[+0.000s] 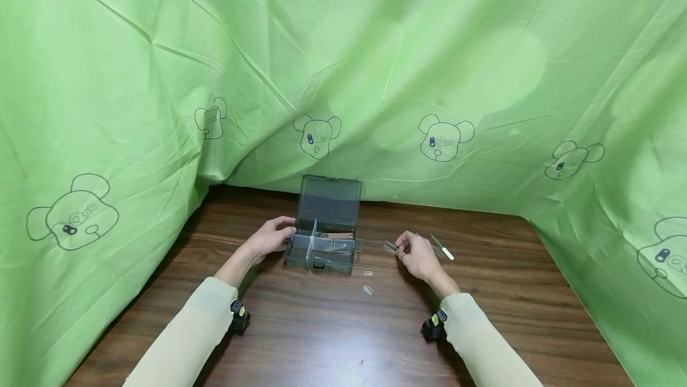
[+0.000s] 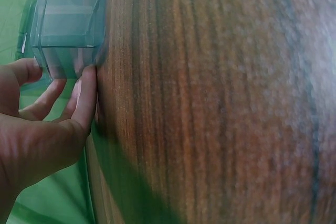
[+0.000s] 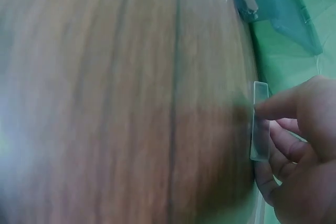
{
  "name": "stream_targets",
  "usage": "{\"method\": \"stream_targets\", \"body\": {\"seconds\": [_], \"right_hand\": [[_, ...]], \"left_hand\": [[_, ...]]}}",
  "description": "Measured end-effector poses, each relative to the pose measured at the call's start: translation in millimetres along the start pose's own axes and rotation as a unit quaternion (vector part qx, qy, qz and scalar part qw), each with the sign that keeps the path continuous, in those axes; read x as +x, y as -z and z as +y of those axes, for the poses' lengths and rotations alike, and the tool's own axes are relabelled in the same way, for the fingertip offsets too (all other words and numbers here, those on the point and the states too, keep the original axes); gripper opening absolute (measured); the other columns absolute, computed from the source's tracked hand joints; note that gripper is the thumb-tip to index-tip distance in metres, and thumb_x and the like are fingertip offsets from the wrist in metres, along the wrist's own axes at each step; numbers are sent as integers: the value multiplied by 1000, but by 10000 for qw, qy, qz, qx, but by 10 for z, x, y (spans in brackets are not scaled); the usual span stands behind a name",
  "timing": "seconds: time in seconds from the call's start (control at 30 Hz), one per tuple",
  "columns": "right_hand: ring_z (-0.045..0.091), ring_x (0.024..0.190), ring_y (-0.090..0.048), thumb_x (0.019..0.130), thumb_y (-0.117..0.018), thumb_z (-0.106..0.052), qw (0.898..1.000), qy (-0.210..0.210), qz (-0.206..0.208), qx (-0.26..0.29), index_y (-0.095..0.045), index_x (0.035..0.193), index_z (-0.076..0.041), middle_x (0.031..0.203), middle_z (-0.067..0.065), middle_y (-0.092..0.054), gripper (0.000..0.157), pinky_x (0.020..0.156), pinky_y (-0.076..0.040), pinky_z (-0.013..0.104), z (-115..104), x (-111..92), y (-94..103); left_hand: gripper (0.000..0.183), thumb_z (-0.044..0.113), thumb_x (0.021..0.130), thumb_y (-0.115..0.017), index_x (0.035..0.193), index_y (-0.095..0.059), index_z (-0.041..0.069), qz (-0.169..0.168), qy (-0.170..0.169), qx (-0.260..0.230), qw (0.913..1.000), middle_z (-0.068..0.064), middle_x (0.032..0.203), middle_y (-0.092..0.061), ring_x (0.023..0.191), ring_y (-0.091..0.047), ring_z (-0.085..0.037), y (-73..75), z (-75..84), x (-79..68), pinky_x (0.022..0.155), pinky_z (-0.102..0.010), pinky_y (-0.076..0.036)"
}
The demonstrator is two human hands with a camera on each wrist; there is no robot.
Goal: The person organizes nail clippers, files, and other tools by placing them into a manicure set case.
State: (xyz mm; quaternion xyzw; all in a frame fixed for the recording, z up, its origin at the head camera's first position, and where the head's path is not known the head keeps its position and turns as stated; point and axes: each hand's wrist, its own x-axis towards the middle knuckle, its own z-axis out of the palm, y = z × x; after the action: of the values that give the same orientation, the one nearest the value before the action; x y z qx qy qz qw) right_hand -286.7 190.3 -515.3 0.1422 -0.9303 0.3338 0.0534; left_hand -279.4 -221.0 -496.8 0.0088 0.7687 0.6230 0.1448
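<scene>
A dark see-through plastic storage box (image 1: 319, 267) with compartments stands on the table, its lid (image 1: 329, 199) raised at the back. My left hand (image 1: 270, 238) grips the box's left end, thumb on its upper edge and fingertips against the end wall. Inside lies a copper-coloured item (image 1: 339, 235) resembling a nail clipper. To the right of the box, my right hand (image 1: 420, 257) pinches a clear rectangular plastic strip (image 3: 260, 140) between thumb and fingers. Just above the tabletop or touching it, I cannot tell which.
Two small clear oval pieces (image 1: 368, 274) lie in front of the box's right side. Past my right hand lies a thin green stick with a white end (image 1: 448, 254). Green patterned cloth (image 1: 376, 160) hangs around the back and sides of the wooden table (image 1: 322, 339).
</scene>
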Motion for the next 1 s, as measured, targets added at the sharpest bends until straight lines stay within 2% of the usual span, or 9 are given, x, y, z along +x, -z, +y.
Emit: {"method": "stream_targets", "body": {"seconds": [0.17, 0.33, 0.53, 0.73, 1.0], "right_hand": [[14, 79, -60, 89, -75, 5, 9986, 460, -16, 267, -70, 96, -6, 84, -1, -65, 14, 80, -51, 36, -191, 34, -35], [16, 83, -62, 91, -76, 5, 9938, 905, -1, 652, -71, 97, -4, 89, 1, -65, 12, 77, -56, 34, -545, 94, -52], [14, 81, -61, 91, -75, 7, 9866, 1363, -137, 883, -72, 97, -5, 90, 0, -64, 14, 72, -55, 28, -909, 163, -175], [11, 80, -59, 93, -74, 5, 9838, 1592, -312, 766, -72, 97, -9, 89, -3, -62, 15, 70, -54, 27, -1139, 212, -341], [13, 84, -60, 94, -74, 2, 9793, 1904, -468, 507, -70, 97, -10, 93, -4, -62, 13, 75, -55, 26, -1311, 225, -510]], "left_hand": [[51, 14, 111, -51, 157, -39, -4, -25, 24, 29, 10000, -31, 147, -51, 138, -53, -41, 10, 0, 2, 112, -54, -50], [51, 14, 110, -52, 157, -40, -3, 5, 63, 62, 10000, -30, 147, -52, 138, -53, -41, 20, -12, 11, 112, -55, -50], [51, 15, 111, -51, 158, -40, -2, 25, 86, 39, 10000, -29, 149, -49, 140, -51, -43, 15, -13, 14, 113, -55, -49], [51, 15, 110, -52, 157, -41, -2, 47, 64, -16, 10000, -30, 148, -50, 140, -51, -43, 6, -9, 18, 112, -54, -49], [50, 15, 110, -52, 156, -42, -1, 94, 78, 5, 9999, -28, 144, -54, 137, -55, -41, 15, -10, 12, 111, -53, -51]]}}
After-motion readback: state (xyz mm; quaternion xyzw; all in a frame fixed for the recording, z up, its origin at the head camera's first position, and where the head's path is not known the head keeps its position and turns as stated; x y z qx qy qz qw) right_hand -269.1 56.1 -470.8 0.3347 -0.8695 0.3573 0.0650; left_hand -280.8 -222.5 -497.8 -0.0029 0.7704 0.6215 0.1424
